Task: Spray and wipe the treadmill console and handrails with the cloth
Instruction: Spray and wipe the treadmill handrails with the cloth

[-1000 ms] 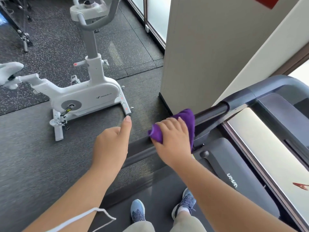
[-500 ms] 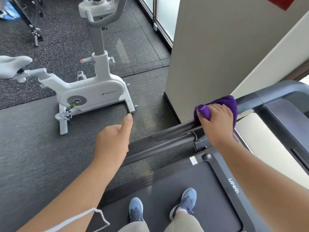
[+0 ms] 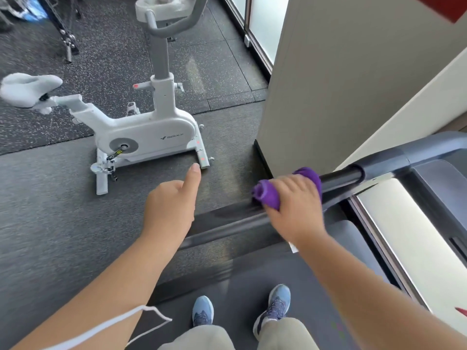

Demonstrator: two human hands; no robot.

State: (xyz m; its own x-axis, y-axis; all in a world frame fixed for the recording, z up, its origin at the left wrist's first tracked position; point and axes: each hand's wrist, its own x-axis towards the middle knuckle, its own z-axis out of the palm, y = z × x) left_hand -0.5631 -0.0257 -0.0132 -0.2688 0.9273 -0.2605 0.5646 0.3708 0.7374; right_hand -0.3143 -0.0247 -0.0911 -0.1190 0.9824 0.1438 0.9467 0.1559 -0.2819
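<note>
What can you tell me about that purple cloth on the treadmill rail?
The purple cloth looks like soft, fuzzy microfibre, bunched into a rough roll rather than spread flat. It is wrapped over the dark, rounded left handrail of the treadmill, with one rolled end poking out toward the left and another fold showing beyond the knuckles. The right hand grips it from above, fingers curled over it, covering its middle. The left hand is apart from it.

The right hand [image 3: 293, 208] covers the handrail [image 3: 341, 178] and most of the purple cloth [image 3: 267, 195] inside its grip; the rail just left of the grip is motion-blurred. The left hand's [image 3: 169, 210] fingers are hidden behind its back. Right of the grip, the treadmill console [image 3: 439, 178] is cut off by the edge.
</note>
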